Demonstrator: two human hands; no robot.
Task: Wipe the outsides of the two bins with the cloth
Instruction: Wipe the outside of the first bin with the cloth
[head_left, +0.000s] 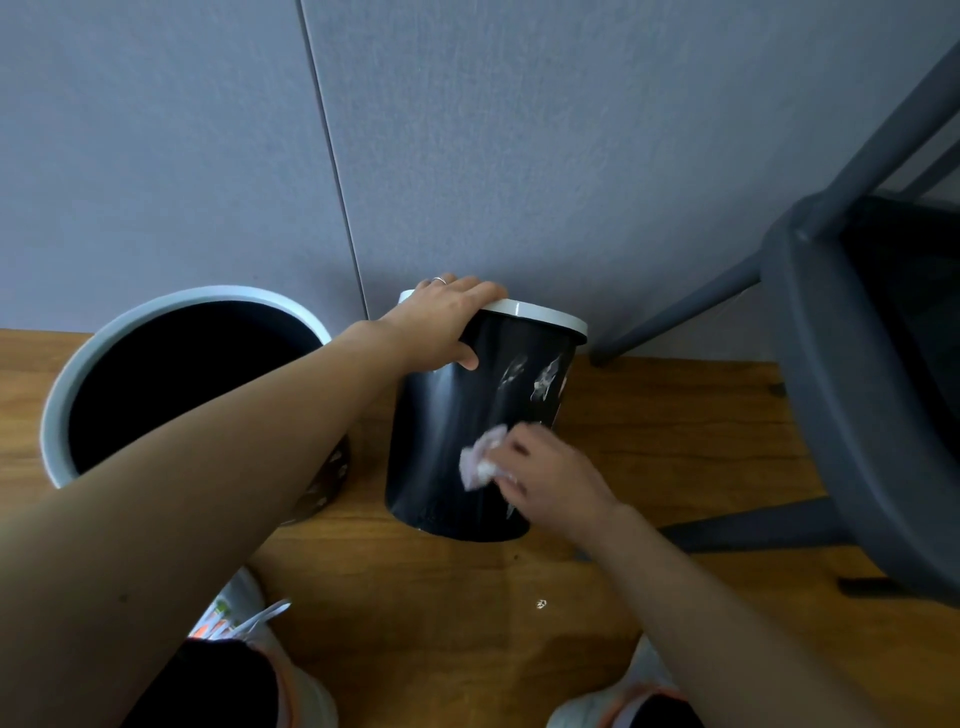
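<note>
Cloth (480, 457), crumpled and pale, is pressing against the lower side of the black bin (467, 415), pinched in the right hand (545, 475). Bin is standing on the wooden floor (675, 441) by the grey wall (519, 156), tilted. Left hand (447, 322) is gripping its white rim, fingers curled over. Second bin (57, 405), white-rimmed, is standing just to the left; grey chair (831, 364) to the right.

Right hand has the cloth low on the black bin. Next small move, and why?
Probably sweep the cloth up the black bin toward the white smears near its white rim. The right hand presses the cloth low on the side, the smears sit above it, and the left hand grips the rim.
</note>
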